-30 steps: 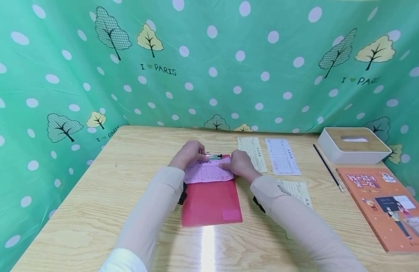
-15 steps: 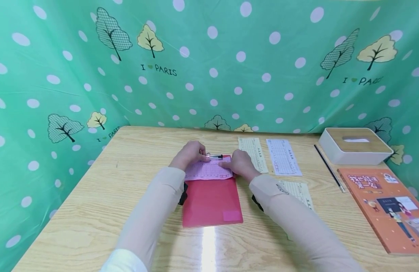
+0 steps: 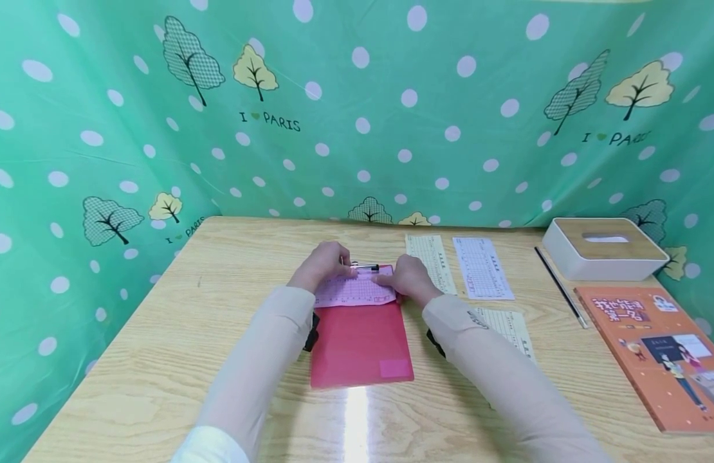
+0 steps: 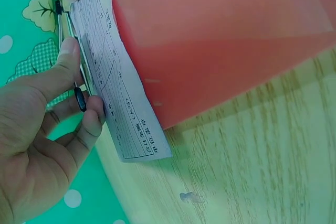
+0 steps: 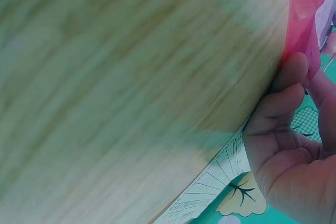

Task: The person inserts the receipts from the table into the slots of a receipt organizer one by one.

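A red clipboard (image 3: 361, 347) lies on the table with a pink printed slip (image 3: 354, 292) across its top part, just below the metal clip (image 3: 365, 267). My left hand (image 3: 323, 265) is at the clip's left side; in the left wrist view the left hand (image 4: 47, 124) pinches the clip (image 4: 80, 98) between thumb and fingers. My right hand (image 3: 413, 279) grips the slip and the clipboard's right edge, its thumb on top of the paper. The right wrist view has the right hand (image 5: 299, 156) with fingers curled at the red edge (image 5: 302, 19).
Right of the clipboard lie cream slips (image 3: 431, 260) and a white slip (image 3: 483, 267), one cream slip partly under the right forearm. Farther right are a pencil (image 3: 561, 286), a tissue box (image 3: 604, 251) and an orange book (image 3: 652, 360). A green curtain (image 3: 357, 148) stands behind the table.
The pink slip has moved up toward the clip, its lower edge now higher and flatter on the clipboard. Both hands have stayed at nearly the same places.
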`<state>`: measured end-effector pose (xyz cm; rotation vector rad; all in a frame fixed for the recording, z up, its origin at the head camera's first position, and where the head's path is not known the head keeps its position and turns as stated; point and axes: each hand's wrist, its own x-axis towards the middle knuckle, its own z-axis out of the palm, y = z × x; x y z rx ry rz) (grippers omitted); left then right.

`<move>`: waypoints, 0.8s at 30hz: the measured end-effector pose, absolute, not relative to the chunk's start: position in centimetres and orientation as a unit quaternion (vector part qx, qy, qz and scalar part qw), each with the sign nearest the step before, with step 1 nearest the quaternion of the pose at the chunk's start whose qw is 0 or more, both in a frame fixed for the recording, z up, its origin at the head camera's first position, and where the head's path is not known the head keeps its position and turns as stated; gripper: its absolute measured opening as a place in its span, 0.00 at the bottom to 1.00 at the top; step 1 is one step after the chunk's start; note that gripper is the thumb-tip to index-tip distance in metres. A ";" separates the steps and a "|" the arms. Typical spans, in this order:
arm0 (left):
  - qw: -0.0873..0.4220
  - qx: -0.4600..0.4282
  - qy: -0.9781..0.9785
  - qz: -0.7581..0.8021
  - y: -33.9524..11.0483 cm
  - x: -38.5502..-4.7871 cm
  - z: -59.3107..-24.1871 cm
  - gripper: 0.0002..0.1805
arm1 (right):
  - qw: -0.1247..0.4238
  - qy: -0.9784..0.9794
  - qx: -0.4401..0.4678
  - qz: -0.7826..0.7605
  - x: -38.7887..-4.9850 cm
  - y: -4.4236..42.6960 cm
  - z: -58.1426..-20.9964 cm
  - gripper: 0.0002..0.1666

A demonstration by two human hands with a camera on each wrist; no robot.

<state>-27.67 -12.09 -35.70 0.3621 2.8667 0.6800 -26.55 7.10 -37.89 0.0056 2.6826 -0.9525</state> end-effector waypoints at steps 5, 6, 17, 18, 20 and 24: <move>0.089 0.120 0.961 0.233 -12.0 -27.6 -35.8 0.11 | 0.148 0.933 0.010 -0.328 -26.6 7.0 -38.0 0.25; 0.089 0.120 0.961 0.234 -12.0 -27.6 -35.8 0.11 | 0.148 0.933 0.011 -0.328 -26.6 7.0 -38.0 0.25; 0.092 0.123 0.960 0.233 -12.1 -27.8 -35.8 0.11 | 0.142 0.932 0.012 -0.333 -26.3 6.8 -37.6 0.24; 0.093 0.123 0.960 0.235 -12.1 -27.8 -35.8 0.11 | 0.143 0.932 0.013 -0.333 -26.4 6.8 -37.6 0.24; 0.092 0.123 0.960 0.235 -12.1 -27.8 -35.8 0.11 | 0.147 0.931 0.015 -0.335 -26.4 6.9 -37.6 0.24; 0.087 0.126 0.961 0.230 -12.1 -27.7 -35.8 0.11 | 0.157 0.926 0.023 -0.342 -26.5 6.9 -37.5 0.23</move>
